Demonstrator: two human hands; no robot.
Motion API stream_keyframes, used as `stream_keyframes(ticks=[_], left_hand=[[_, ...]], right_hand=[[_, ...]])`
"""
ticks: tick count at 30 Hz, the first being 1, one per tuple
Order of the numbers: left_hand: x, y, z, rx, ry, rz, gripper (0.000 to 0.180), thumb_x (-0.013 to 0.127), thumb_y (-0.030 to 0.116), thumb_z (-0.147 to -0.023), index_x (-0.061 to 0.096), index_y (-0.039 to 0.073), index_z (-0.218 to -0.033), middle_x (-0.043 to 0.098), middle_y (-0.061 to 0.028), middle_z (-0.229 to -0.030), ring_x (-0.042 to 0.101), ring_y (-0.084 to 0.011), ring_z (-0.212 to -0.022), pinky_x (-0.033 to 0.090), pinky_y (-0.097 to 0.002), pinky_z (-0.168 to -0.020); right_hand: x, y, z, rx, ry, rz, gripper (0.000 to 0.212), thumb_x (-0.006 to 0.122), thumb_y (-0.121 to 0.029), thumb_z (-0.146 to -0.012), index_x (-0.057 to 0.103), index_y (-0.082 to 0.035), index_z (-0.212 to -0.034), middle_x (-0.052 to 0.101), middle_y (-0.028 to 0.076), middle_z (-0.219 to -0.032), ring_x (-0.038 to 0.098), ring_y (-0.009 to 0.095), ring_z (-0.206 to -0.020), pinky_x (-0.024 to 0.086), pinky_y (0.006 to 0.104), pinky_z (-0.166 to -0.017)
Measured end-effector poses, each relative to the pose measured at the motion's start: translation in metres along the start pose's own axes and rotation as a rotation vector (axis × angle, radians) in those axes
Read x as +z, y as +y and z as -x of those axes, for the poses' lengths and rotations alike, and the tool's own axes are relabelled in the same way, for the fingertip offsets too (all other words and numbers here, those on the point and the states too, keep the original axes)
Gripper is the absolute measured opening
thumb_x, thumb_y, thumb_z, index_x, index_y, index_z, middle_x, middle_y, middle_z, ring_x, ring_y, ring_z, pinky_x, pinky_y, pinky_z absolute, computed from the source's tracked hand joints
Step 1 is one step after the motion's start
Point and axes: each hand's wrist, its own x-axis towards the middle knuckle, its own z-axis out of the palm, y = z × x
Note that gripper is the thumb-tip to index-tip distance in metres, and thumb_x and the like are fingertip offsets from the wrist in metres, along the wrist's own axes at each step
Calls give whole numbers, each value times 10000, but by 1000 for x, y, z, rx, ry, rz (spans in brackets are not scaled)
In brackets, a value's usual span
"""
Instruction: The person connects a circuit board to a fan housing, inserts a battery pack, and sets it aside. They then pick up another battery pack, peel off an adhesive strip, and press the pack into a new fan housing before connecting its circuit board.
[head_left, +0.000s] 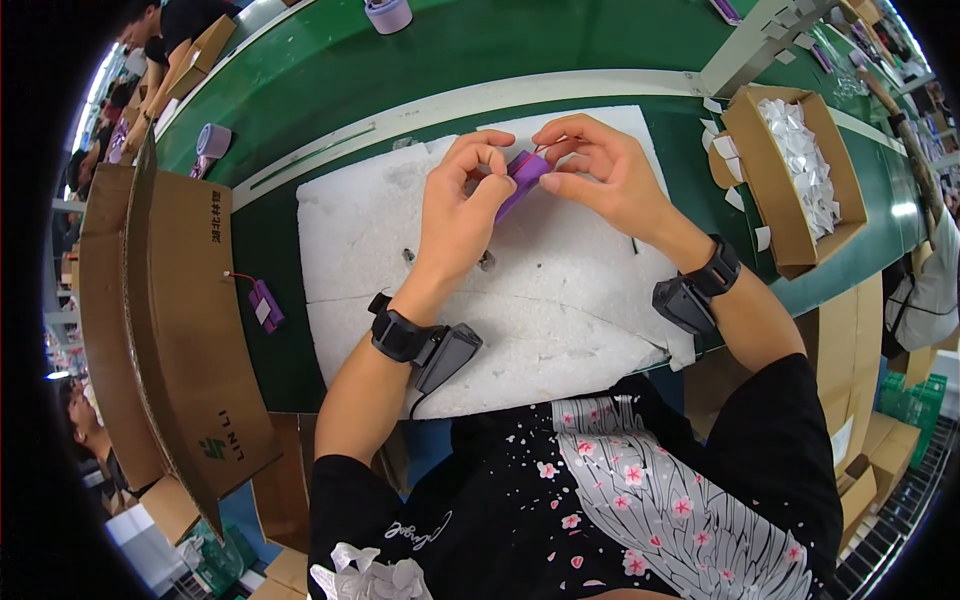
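Observation:
Above the far part of a white foam sheet (390, 230), both hands meet at a purple battery pack (521, 188) that is held tilted. My left hand (463, 200) is closed at the pack's left side, thumb and bent fingers against it. On the other side, my right hand (607, 178) has its thumb against the pack and its index finger by the red wire (536, 153) at the far end. Fingers partly cover the pack and wire, so their exact grip is hard to see. Each wrist wears a black strapped device.
At left stands a large open cardboard box (190, 330), with another purple battery pack (265, 306) beside it on the green table. A carton (745, 150) of white pieces sits at right. Two tape rolls (388, 15) (213, 140) lie beyond. Another person works at far left.

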Motion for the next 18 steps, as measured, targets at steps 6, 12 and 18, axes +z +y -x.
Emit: stream_keyframes(ticks=[6, 12, 18], left_hand=[[1, -1, 2, -21, 19, 3, 72, 547, 82, -750, 501, 40, -713, 545, -67, -1136, 492, -89, -706, 418, -233, -658], [0, -3, -1, -10, 21, -16, 62, 566, 82, -748, 533, 37, -721, 548, -67, -1136, 494, -80, -682, 418, -232, -640], [2, -2, 2, -36, 16, 7, 50, 586, 76, -747, 564, 31, -742, 554, -62, -1131, 491, -70, -663, 413, -218, -633]], right_hand=[[1, -2, 1, 31, 50, 23, 357, 642, -32, -805, 512, 4, -1136, 521, 79, -1134, 538, 137, -958, 475, 265, -823], [2, -1, 0, 46, 78, 8, 362, 630, -60, -827, 495, 3, -1157, 514, 79, -1148, 536, 125, -958, 473, 241, -799], [1, -1, 0, 47, 81, 17, 382, 641, -61, -820, 488, 7, -1163, 496, 79, -1174, 535, 124, -961, 472, 245, -807]])
